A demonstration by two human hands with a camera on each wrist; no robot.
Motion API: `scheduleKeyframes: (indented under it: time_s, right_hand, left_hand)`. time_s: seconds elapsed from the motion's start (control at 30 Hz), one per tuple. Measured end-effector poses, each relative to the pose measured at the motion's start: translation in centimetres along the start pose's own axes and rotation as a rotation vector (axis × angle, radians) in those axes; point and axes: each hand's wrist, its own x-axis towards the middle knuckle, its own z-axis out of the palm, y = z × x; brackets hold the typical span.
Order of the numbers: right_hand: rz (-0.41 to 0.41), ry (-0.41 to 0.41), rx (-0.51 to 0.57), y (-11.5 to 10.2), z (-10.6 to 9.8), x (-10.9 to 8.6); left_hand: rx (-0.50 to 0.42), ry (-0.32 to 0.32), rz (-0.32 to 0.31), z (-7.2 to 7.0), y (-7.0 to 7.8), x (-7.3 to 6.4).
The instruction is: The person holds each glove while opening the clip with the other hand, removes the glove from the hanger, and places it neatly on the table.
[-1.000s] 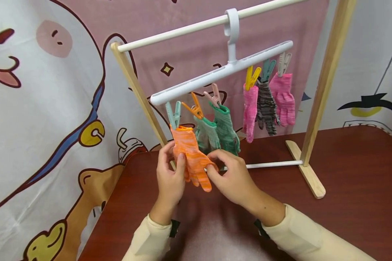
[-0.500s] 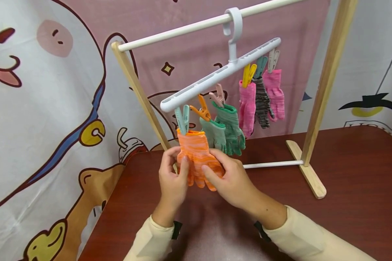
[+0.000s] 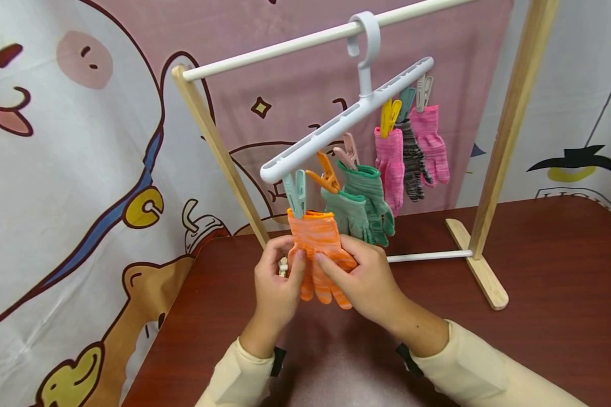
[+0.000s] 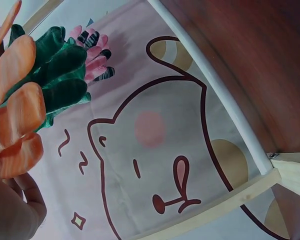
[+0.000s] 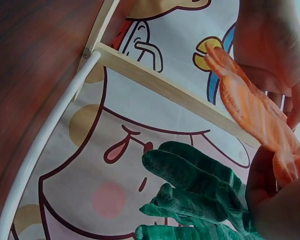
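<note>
**Orange glove [image 3: 313, 233] gripped on both sides**

A cartoon-printed cloth [image 3: 295, 107] backs a red-brown bench [image 3: 555, 316]. On the bench a wooden rack [image 3: 510, 135] carries a white hanger [image 3: 336, 125] on its top bar [image 3: 270, 53]. The left hand [image 3: 279, 282] and the right hand [image 3: 374, 280] grasp the orange glove between thumbs and fingers; it hangs fingers down beneath the hanger's near end. Farther along hang two green gloves [image 3: 369, 195], then two pink gloves [image 3: 389, 169] with a dark striped glove [image 3: 413, 164] between them. Smallest, a pale teal clip [image 3: 296, 195] holds the orange glove.
</note>
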Motion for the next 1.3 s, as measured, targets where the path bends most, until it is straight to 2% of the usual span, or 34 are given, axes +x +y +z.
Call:
scheduleKeyframes:
  time_s: [0.5,0.87,1.1,1.3]
  right_hand:
    - [-0.024,0.016,-0.016,0.11,0.02,-0.04]
    - [-0.043,0.044,-0.036,0.32,-0.16,0.13]
    - [-0.047,0.036,-0.037,0.36,-0.33,0.26]
    - [-0.046,0.027,-0.035,0.36,-0.52,0.35]
  left_hand:
    - [0.015,0.000,0.030,-0.05,0.11,-0.02]
    - [-0.023,-0.075,-0.027,-0.15,0.29,0.28]
    - [0.018,-0.056,-0.019,-0.23,0.45,0.62]
    - [-0.005,-0.034,-0.004,-0.15,0.61,0.96]
